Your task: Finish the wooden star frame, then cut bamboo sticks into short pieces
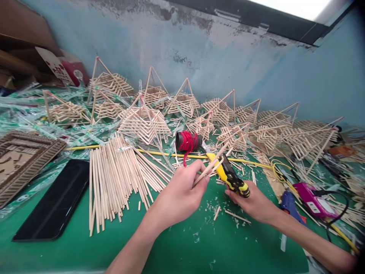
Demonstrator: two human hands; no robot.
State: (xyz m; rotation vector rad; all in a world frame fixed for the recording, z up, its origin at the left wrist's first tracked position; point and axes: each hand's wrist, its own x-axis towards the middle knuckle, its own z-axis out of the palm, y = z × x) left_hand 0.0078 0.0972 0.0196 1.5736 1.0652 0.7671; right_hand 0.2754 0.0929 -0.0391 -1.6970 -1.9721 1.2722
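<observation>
Our left hand (180, 187), over the green desk (228, 249), blue wall (128, 42) beyond, pinches sticks (210, 166) pointing far-right; our right hand (255, 203) clasps cutters (232, 178).

No word, brand or number can be read with certainty. Printing shows in a few places. At the back left, a white panel (55, 67) carries rows of red marks, too blurred to make out as letters or characters. Just beside it, a dark pink box (74, 73) bears a pale round emblem, its detail lost. Clear plastic strips (25, 196) at the left edge of the worktop (228, 249) have green bands with small white marks, also illegible. On the right, a magenta device (309, 194) has a white square label with a tiny dark mark that is too small to tell.
</observation>
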